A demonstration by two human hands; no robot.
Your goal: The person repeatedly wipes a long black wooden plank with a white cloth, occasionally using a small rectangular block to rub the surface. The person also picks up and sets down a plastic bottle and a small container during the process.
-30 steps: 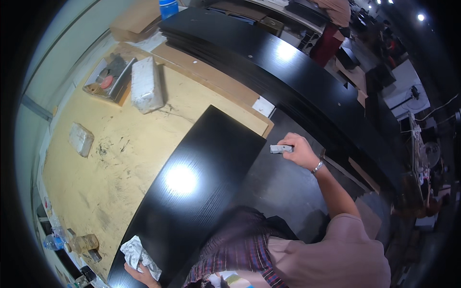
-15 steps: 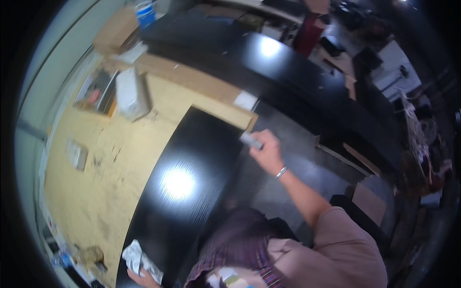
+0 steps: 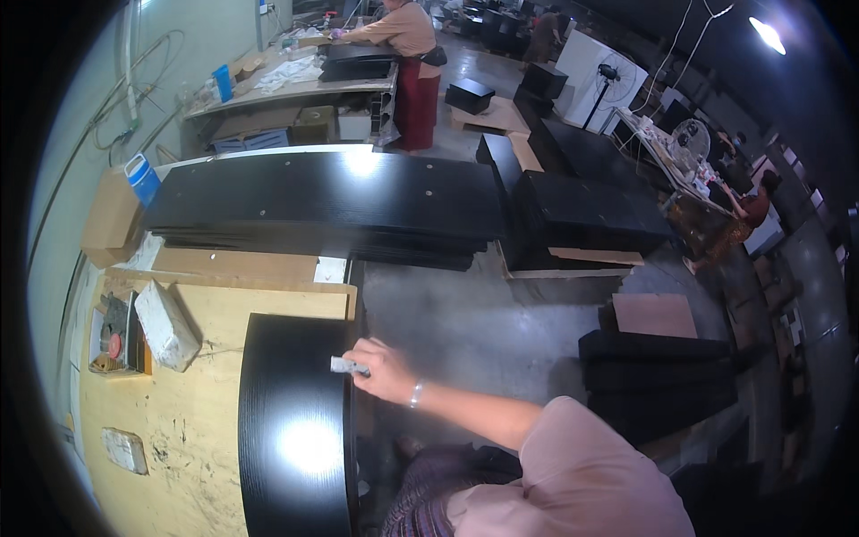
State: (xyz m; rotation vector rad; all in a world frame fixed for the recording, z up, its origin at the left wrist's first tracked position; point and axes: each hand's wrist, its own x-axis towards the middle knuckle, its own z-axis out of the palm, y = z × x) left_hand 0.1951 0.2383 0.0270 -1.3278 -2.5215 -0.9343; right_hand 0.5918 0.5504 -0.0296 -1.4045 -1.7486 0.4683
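Observation:
My right hand [image 3: 386, 372] is closed around a small whitish-grey block [image 3: 344, 365], which rests at the right edge of a glossy black wood-grain panel [image 3: 291, 380]. Whether the block is a sanding block or a folded pad I cannot make out. The panel lies lengthwise along the right side of a pale yellow worktable [image 3: 192, 430], and a lamp glares off its surface. My left hand is out of the picture.
On the table are a white wrapped block [image 3: 167, 327], a smaller whitish block [image 3: 124, 450] and an open box of odds and ends [image 3: 121, 333]. Beyond stand stacked black panels [image 3: 331, 192] and a blue jug [image 3: 141, 179]. Other people [image 3: 413, 72] work at far benches.
The view has swung up and to the right, bringing the far room in. My left hand, which held a crumpled white cloth on the panel, has left the picture. My right hand keeps its block.

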